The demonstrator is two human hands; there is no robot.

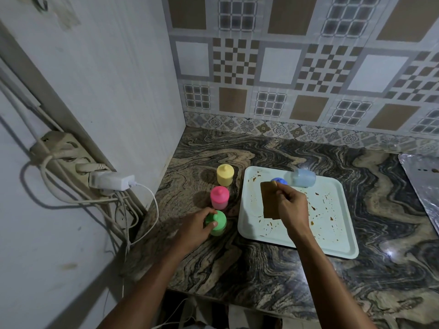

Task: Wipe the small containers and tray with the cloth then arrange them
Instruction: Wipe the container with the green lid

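So the marble-pattern countertop (273, 269) fills most of the view, tucked into a corner with patterned wall tiles (297, 67) behind and a plain white panel on the left. Sitting toward the back middle of the counter is a pale square tray (332, 243), pretty grubby with brown smears and drips all over it. At the tray's back edge there's a light blue container (304, 178) lying on its side, and its blue perforated lid (281, 181) sits just beside it, partly hidden by the cloth.

Right hand (293, 210) hangs over the tray's middle, fingers pinched on a brown cloth (269, 200) that dangles flat below them.

Off the tray's left edge, three little containers stand upright in a line running back toward the wall: yellow container (225, 175) furthest back, pink container (219, 198) in the middle, green container (217, 223) nearest the front. Left hand (196, 227) is curled around the green one, thumb and fingers touching its lid.

On the left wall there's a power strip (61, 150) with a white charger (111, 181) plugged in, cables hanging down.
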